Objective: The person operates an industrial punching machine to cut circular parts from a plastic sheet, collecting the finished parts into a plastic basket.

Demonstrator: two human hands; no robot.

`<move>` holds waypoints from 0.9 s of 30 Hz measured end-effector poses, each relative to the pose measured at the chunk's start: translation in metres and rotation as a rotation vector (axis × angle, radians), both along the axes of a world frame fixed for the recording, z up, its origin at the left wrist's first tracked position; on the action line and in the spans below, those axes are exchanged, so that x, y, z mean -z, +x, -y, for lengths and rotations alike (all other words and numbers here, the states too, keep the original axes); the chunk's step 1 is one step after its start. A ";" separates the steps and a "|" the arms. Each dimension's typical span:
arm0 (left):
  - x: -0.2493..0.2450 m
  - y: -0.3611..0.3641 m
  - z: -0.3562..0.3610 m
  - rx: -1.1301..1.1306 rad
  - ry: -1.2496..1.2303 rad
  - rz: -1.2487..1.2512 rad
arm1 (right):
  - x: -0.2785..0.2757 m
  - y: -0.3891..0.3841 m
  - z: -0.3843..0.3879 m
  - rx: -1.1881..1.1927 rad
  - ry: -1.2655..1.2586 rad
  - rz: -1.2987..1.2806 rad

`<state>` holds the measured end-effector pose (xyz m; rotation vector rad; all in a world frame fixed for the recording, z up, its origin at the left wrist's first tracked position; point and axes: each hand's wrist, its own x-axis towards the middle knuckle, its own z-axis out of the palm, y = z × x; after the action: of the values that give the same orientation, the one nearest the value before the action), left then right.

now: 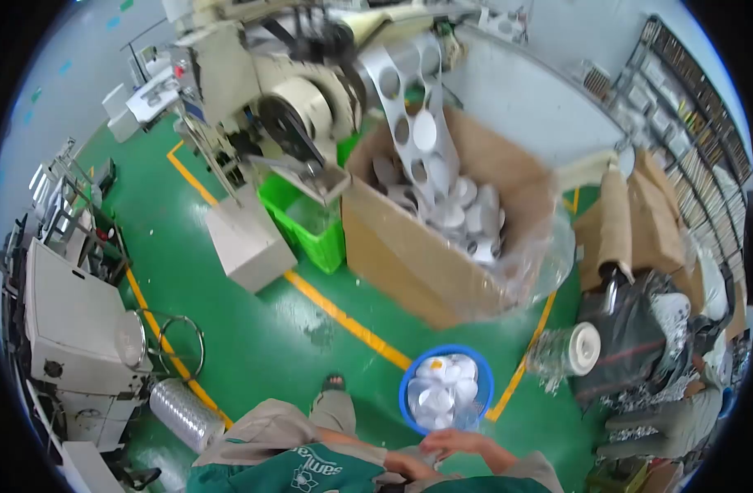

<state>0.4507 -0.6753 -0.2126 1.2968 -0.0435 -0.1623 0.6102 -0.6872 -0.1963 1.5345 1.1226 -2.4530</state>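
Right at the bottom edge, the left hand (407,467) and right hand (461,444) are close together, just in front of the green shirt. It's way too blurry there, so I honestly can't tell if the fingers are clenched on something or loose. Just beyond them on the green floor (253,329) sits a blue bucket (404,393) full of white discs (442,386). Further back is a big cardboard box (401,263) with a punched strip (409,99) hanging into it, and a green crate (315,230) beside it.

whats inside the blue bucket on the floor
A heap of white round discs fills the blue bucket, some of them glossy, perhaps under clear film. The top discs cover the bucket's bottom and anything lower down, so those cannot be seen.
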 end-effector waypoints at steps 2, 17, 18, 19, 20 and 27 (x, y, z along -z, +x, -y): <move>-0.039 -0.031 -0.044 0.074 -0.065 0.133 | -0.091 -0.041 -0.029 0.048 -0.122 -0.130; -0.207 -0.214 -0.322 -0.956 0.013 -0.138 | -0.026 -0.143 -0.226 -0.072 0.670 0.372; -0.209 -0.212 -0.334 -1.032 0.009 -0.114 | -0.031 -0.126 -0.235 -0.118 0.668 0.371; -0.212 -0.209 -0.347 -1.112 0.008 -0.086 | -0.035 -0.104 -0.245 -0.167 0.653 0.375; -0.217 -0.205 -0.365 -1.195 0.033 -0.038 | -0.041 -0.082 -0.257 -0.231 0.644 0.389; -0.236 -0.238 -0.443 -2.021 0.245 0.177 | -0.141 0.035 -0.345 -0.672 0.932 0.657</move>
<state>0.2131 -0.2325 0.0235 1.0520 1.1247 1.6904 0.6455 -0.3424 -0.0557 1.5058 2.2183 -0.8869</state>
